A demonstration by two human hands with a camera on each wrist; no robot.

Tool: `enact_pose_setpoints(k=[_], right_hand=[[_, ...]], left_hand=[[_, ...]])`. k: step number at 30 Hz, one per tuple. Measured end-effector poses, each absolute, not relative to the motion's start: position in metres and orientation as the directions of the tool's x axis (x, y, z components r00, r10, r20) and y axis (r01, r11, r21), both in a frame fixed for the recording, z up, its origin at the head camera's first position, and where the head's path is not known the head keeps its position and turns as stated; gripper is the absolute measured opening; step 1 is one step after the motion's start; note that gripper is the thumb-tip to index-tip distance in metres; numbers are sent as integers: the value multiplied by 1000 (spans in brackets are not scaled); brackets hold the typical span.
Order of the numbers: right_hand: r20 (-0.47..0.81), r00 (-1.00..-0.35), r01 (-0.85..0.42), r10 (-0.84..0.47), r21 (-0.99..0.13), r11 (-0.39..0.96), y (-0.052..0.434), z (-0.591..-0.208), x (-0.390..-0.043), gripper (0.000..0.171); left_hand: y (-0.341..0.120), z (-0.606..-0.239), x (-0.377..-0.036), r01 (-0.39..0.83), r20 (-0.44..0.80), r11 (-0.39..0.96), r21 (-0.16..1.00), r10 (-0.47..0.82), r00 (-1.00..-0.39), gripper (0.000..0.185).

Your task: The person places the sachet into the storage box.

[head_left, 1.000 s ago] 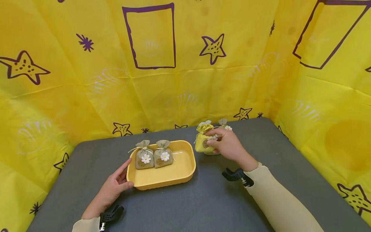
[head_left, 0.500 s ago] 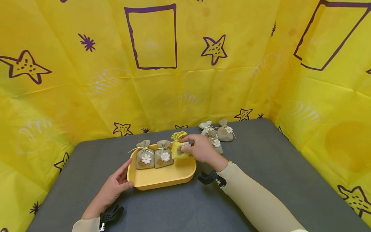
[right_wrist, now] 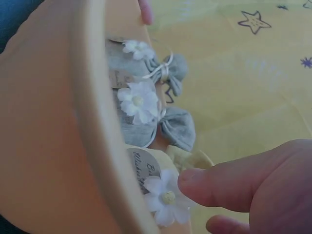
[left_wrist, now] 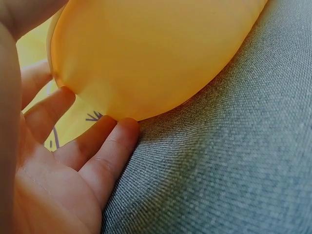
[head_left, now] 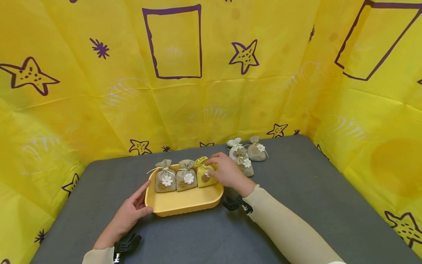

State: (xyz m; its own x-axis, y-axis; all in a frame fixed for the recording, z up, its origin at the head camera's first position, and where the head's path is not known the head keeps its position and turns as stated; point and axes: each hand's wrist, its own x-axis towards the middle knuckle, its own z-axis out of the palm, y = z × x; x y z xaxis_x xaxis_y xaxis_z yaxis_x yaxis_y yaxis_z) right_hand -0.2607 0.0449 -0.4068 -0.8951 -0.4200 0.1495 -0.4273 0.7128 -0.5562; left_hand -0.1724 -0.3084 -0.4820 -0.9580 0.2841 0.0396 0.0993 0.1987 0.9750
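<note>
Head view shows three sachets standing side by side in the yellow tray (head_left: 184, 205): two grey sachets (head_left: 164, 179) and one yellow sachet (head_left: 204, 178), which my right hand (head_left: 227, 173) pinches at the tray's right end. Three more grey sachets (head_left: 256, 150) sit clustered on the grey table (head_left: 296, 190) just behind that hand. My left hand (head_left: 130, 214) rests relaxed against the tray's near-left corner, fingers straight.

Six sachets (head_left: 187, 179), one tray (head_left: 184, 202), two hands (head_left: 227, 173).
</note>
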Motion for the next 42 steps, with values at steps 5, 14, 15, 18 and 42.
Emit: enact_pose_setpoints(k=[5, 14, 15, 18, 42], right_hand=[[120, -892, -430, -436, -524, 735, 45, -409, -260, 27], [105, -897, -421, -430, -501, 756, 40, -426, -271, 14], [109, -903, -412, -415, -493, 766, 39, -428, -273, 12], [117, -915, -392, -386, -484, 783, 37, -429, -274, 10], [194, -960, -204, -202, -979, 29, 151, -453, -228, 38]], left_hand=[[-309, -481, -172, 101, 40, 204, 974, 283, -958, 81], [-309, -482, -173, 107, 46, 193, 975, 295, -954, 80], [-309, -483, -173, 108, 47, 191, 976, 298, -954, 81], [-309, -482, -173, 113, 53, 190, 975, 297, -954, 81], [-307, -480, -172, 89, 25, 212, 973, 285, -958, 79]])
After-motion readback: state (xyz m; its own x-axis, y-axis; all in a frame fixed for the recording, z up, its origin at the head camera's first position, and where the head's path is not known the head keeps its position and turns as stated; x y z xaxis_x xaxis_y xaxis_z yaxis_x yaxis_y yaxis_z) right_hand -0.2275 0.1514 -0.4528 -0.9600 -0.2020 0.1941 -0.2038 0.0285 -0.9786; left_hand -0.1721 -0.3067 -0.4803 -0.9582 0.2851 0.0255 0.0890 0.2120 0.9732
